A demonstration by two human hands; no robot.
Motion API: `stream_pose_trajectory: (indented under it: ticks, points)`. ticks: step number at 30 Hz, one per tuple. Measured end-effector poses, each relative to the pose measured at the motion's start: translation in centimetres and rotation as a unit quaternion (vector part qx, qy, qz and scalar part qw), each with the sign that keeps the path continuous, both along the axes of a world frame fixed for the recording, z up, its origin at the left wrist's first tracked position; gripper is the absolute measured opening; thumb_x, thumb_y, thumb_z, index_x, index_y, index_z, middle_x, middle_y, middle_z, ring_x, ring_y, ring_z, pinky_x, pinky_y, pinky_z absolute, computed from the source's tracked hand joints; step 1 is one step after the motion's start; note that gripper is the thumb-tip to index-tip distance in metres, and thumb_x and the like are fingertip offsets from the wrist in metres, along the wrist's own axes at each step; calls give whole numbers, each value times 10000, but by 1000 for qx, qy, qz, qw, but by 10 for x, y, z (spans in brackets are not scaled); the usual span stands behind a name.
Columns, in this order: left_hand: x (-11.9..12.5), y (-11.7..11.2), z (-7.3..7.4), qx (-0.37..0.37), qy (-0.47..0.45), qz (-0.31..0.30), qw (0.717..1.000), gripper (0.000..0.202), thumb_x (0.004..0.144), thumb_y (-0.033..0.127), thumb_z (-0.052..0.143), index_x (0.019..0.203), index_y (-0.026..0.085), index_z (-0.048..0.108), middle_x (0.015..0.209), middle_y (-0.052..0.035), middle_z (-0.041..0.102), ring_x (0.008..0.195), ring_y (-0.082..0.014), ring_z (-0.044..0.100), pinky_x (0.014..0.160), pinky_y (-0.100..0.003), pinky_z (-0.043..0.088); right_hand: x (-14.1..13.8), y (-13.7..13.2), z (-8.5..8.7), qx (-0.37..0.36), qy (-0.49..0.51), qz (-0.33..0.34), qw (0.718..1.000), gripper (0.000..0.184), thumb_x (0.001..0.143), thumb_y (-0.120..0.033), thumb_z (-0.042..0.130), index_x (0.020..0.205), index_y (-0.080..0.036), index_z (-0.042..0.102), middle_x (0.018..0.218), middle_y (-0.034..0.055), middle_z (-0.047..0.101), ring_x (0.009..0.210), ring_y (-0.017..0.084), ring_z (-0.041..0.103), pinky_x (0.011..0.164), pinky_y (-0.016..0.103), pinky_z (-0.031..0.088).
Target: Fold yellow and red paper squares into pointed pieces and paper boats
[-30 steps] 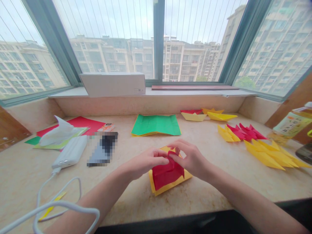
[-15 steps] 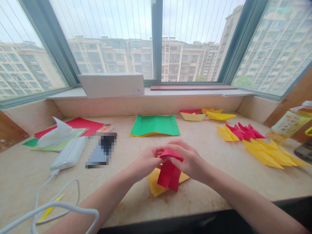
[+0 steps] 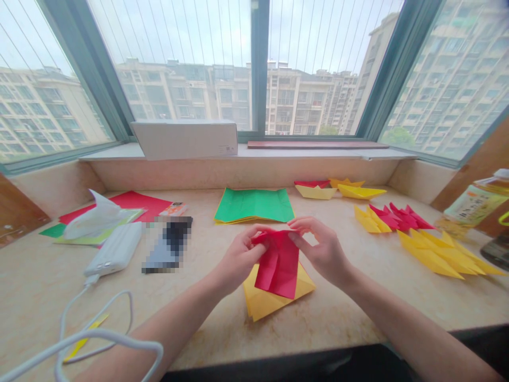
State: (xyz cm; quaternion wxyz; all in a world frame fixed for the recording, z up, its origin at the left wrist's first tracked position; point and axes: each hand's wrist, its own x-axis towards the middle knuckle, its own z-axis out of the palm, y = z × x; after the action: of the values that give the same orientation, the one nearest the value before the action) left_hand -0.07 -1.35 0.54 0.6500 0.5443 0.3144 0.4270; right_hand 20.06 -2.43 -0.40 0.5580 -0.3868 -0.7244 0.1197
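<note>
over folded yellow paper [image 3: 256,302], pinches creased red paper rectangle [image 3: 280,268] by upper edge with left hand [image 3: 243,257] and right hand [image 3: 328,254].

Held paper [image 3: 277,270] before paper stack [image 3: 254,205], boats [image 3: 361,192] right, power bank [image 3: 115,248] left.

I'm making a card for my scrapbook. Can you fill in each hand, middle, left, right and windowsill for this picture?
Left hand: holding red folded paper near its top edge
Right hand: holding the same paper's top right
Middle: yellow folded paper, partly hidden; green paper beyond
Left: power bank, white cable
Right: paper boats, bottle
Windowsill: white box
</note>
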Motion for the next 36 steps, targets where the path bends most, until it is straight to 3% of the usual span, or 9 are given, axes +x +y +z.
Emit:
stream_pose_trajectory:
  ticks: [3, 8, 15, 24, 29, 36]
  points:
    - [0, 2, -2, 0, 13, 14, 1000, 174, 794, 221, 659, 952, 155, 689, 890, -44, 726, 814, -158, 664, 687, -238, 532, 6, 3, -1, 28, -19, -17, 999, 65, 918, -192, 635, 966, -218, 670, 931, 41, 707, 802, 173, 658, 736, 313, 553]
    - [0, 4, -4, -14, 25, 39, 999, 140, 780, 213, 686, 903, 146, 685, 822, -32, 727, 734, -132, 657, 657, -218, 508, 15, 6, -5, 81, -90, -17, 993, 199, 935, -157, 616, 1099, -248, 682, 955, 40, 729, 844, 181, 673, 768, 321, 541]
    - [1, 3, -5, -17, 22, 25, 999, 280, 735, 297, 801, 927, 154, 654, 854, -28, 729, 765, -140, 667, 692, -216, 492, 18, 7, -4, 132, -152, 32, 979, 250, 955, -125, 568, 1153, -238, 669, 1053, 80, 693, 947, 195, 657, 821, 337, 545]
    - [1, 0, -2, -78, -30, 33, 996, 515, 658, 267, 868, 1086, 205, 587, 908, -16, 740, 796, -164, 686, 760, -264, 507, 18, 6, -4, 162, -139, 68, 975, 304, 946, -100, 562, 1198, -234, 666, 1028, 83, 668, 923, 178, 664, 792, 294, 568]
    - [2, -1, -3, -101, -23, -18, 994, 342, 702, 338, 831, 971, 164, 708, 932, -52, 755, 795, -191, 686, 752, -285, 503, 11, 2, -5, 133, -112, 59, 983, 319, 963, -124, 534, 1214, -272, 664, 1020, 70, 662, 916, 182, 669, 787, 304, 583]
    - [-1, 2, -8, -77, 6, -39, 996, 214, 732, 246, 787, 924, 161, 749, 889, -29, 757, 835, -200, 671, 819, -301, 492, 10, 3, -6, 120, -130, 45, 983, 305, 966, -147, 527, 1207, -270, 667, 1022, 76, 652, 912, 189, 670, 771, 313, 590]
